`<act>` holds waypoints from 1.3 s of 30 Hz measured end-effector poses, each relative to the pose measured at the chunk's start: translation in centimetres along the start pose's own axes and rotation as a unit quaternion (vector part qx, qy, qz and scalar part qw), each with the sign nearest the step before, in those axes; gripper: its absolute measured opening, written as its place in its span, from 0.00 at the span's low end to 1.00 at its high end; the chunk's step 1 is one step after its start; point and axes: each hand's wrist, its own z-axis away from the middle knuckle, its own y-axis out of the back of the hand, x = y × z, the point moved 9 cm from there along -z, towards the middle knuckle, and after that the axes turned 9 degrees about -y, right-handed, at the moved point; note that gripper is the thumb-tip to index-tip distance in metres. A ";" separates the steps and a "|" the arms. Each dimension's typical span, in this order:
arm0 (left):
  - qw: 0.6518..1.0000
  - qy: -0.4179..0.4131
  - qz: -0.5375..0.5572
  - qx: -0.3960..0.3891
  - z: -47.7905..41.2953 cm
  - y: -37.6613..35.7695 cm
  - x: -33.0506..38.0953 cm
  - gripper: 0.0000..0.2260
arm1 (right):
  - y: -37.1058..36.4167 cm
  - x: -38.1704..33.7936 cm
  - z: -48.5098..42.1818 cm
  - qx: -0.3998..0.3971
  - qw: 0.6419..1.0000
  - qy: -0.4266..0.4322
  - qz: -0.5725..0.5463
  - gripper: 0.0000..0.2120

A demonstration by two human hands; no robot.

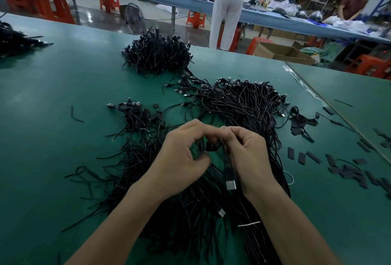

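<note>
Cable (pixel 228 167): black, thin, round in section, with a smooth plastic jacket. One end carries a USB plug (pixel 230 184) with a rectangular black body and a bright metal shell.

Position: held in the air between both hands, above the near middle of the table (pixel 63 87) and over a pile of like cables.

Axis: the hanging stretch runs close to upright in the view. The plug is lowest, its metal end pointing down toward the person. The upper part bends into a small dark loop between the hands; the detail there is blurred.

Left hand (pixel 182 154): fingers curled, thumb and forefinger closed on the loop.

Right hand (pixel 247 154): fingers curled together round the cable, with the plug dangling just beside the wrist.

Table: covered in a matte green mat.

Loose cable pile (pixel 243 112): long glossy strands fanned from far right to near centre, plugs at the far edge.

Bundled heap (pixel 158 55): a bristly black mound, farther off.

Small bundles (pixel 137 116): a knotted cluster left of the hands.

Black strips (pixel 313 157): flat, short and rectangular, scattered at the right.

White tie (pixel 248 224): a thin straight sliver lying on the near cables.
</note>
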 end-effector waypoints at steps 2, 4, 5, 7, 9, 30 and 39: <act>0.996 -0.013 -0.081 -0.025 0.2 -0.6 -0.1 0.22 | 0.9 -0.7 -0.2 0.040 0.998 0.038 0.038 0.10; 0.991 -0.019 -0.128 -0.038 0.2 -1.0 -0.3 0.18 | 1.3 -1.5 -0.2 0.061 0.993 0.073 0.063 0.10; 0.989 -0.018 -0.143 -0.041 0.3 -1.3 -0.4 0.16 | 1.3 -1.8 -0.1 0.066 0.992 0.086 0.068 0.09; 0.985 -0.004 -0.163 -0.051 0.4 -1.7 -0.7 0.14 | 1.1 -2.4 0.3 0.064 0.989 0.111 0.080 0.09; 0.984 0.031 -0.161 -0.066 0.5 -2.0 -1.4 0.15 | 0.3 -2.6 0.6 0.040 0.988 0.122 0.084 0.07; 0.989 0.050 0.111 0.083 0.1 0.8 -1.6 0.25 | 0.2 -1.0 -0.1 0.021 0.986 0.081 0.145 0.08; 0.998 0.051 -0.026 0.017 0.8 -1.1 -2.1 0.14 | 0.7 -2.4 0.5 0.081 0.983 0.125 0.111 0.06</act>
